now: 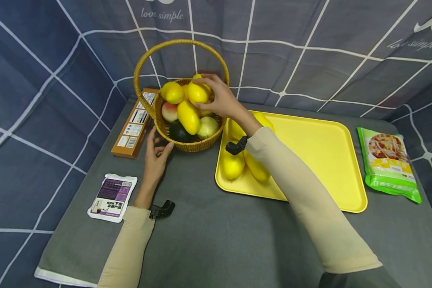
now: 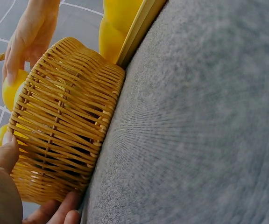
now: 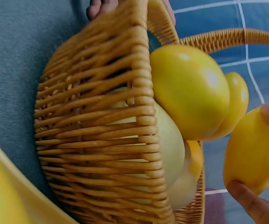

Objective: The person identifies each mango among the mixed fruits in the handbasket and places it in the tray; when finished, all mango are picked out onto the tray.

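My right hand (image 1: 216,96) pinches a smooth yellow lemon (image 1: 197,94) between thumb and fingers, over the back right of a wicker basket (image 1: 191,147). In the right wrist view the lemon (image 3: 252,151) is beside other yellow fruit at the rim. At the basket's front left, my left hand (image 1: 155,160) holds its side; the left wrist view shows the thumb (image 2: 6,154) at the rim and fingers low on the wall. Inside lie a long yellow mango (image 1: 189,117), another lemon (image 1: 173,93), a peach (image 1: 169,111), a dark green fruit (image 1: 179,131) and a pale green fruit (image 1: 207,127).
Right of the basket, a yellow tray (image 1: 317,160) carries several yellow fruits (image 1: 233,166), partly behind my right arm. An orange-brown box (image 1: 131,128) and a white-and-purple packet (image 1: 112,198) lie left. A green bag (image 1: 389,160) lies far right. The basket's handle (image 1: 180,41) arches up.
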Demonstrator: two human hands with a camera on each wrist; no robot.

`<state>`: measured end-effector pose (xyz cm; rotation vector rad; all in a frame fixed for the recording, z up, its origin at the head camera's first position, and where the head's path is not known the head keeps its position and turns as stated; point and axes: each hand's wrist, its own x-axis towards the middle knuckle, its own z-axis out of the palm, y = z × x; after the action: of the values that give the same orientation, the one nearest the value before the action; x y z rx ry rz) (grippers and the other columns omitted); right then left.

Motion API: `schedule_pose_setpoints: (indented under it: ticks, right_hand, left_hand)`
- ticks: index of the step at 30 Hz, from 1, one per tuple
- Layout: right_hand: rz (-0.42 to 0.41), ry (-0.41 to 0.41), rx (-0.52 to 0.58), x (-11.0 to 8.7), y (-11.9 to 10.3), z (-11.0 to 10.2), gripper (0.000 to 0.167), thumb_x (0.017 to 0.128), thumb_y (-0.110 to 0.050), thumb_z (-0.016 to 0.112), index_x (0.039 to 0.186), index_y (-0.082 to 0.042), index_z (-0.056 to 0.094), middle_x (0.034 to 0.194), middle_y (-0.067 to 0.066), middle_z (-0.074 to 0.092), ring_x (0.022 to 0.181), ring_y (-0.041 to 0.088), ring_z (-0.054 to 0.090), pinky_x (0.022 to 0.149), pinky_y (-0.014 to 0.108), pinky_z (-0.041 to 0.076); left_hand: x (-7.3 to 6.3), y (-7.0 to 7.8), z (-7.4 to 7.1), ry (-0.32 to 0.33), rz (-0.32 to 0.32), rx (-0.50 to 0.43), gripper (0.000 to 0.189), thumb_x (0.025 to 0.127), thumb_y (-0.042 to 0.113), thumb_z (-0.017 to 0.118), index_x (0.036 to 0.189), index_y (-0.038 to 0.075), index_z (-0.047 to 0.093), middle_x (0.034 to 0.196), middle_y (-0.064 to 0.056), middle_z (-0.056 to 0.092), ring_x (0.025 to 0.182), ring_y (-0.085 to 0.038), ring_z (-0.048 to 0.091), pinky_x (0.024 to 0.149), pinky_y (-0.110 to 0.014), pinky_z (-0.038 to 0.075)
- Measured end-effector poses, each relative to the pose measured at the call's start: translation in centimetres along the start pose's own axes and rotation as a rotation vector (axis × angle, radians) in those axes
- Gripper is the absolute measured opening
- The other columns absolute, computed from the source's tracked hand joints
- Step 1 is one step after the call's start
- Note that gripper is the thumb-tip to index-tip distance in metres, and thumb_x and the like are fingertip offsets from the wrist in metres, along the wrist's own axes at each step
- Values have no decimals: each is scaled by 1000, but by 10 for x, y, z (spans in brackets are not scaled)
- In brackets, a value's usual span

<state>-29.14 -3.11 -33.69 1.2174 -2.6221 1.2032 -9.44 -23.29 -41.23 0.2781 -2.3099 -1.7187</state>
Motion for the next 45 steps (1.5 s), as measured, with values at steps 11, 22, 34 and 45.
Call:
schedule_pose_setpoints:
  ticks: [11, 22, 34, 45]
  right_hand:
    - [-107, 7, 39, -32, -8, -10, 62, 82, -32, 78, 138, -16, 55, 151, 12, 37, 122, 24, 51, 89, 34, 53]
    - [-120, 25, 89, -62, -12, -24, 61, 81, -23, 80, 136, -14, 57, 153, 10, 35, 130, 23, 47, 91, 37, 53]
    - [-133, 40, 88, -105, 7, -40, 60, 80, -20, 80, 136, -17, 58, 155, 4, 33, 139, 20, 39, 95, 45, 51]
    - [-71, 100, 82, -140, 29, -63, 62, 78, -13, 82, 135, -16, 58, 155, 2, 34, 138, 22, 40, 94, 50, 51]
  left_hand:
    - [10, -34, 1, 27, 28, 21, 73, 97, 32, 62, 155, 41, 18, 145, -10, 43, 94, -7, 58, 82, -20, 44]
    - [-1, -4, 0, 5, 28, -1, 74, 98, 19, 61, 158, 18, 19, 142, -20, 44, 90, -6, 58, 79, -16, 44]
    - [1, -9, 0, 11, 37, -20, 73, 98, 17, 61, 158, 17, 19, 143, -21, 43, 90, -6, 58, 79, -16, 44]
    - [7, -29, 2, 23, 42, -21, 73, 97, 24, 62, 157, 32, 19, 142, -14, 44, 92, -8, 58, 79, -17, 44]
